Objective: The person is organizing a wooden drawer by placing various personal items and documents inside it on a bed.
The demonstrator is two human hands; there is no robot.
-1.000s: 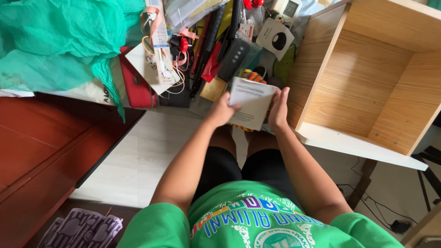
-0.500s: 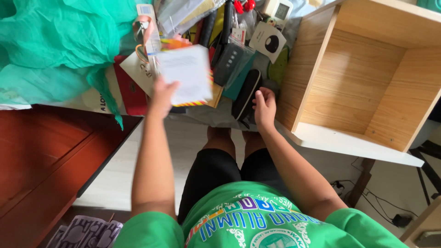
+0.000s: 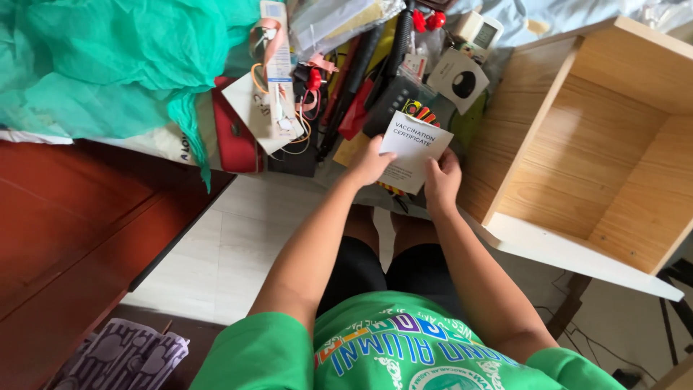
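Observation:
A white paper booklet with a striped coloured edge (image 3: 415,149) is held in front of me over the heap of clutter. My left hand (image 3: 370,163) grips its left edge with the thumb on the cover. My right hand (image 3: 442,178) holds its lower right corner from below. Both arms reach forward over my knees. The booklet hides a dark case and other small things beneath it.
An open wooden box shelf (image 3: 585,155) lies on its side at right. Teal cloth (image 3: 108,65) covers the upper left. A red pouch (image 3: 234,133), cables, a black speaker (image 3: 393,97) and a small digital clock (image 3: 482,30) crowd the middle. A dark red wooden surface (image 3: 65,231) lies at left.
My left hand swung the booklet out to the left, then brought it back to the middle. My right hand left the dark case and took hold of the booklet again.

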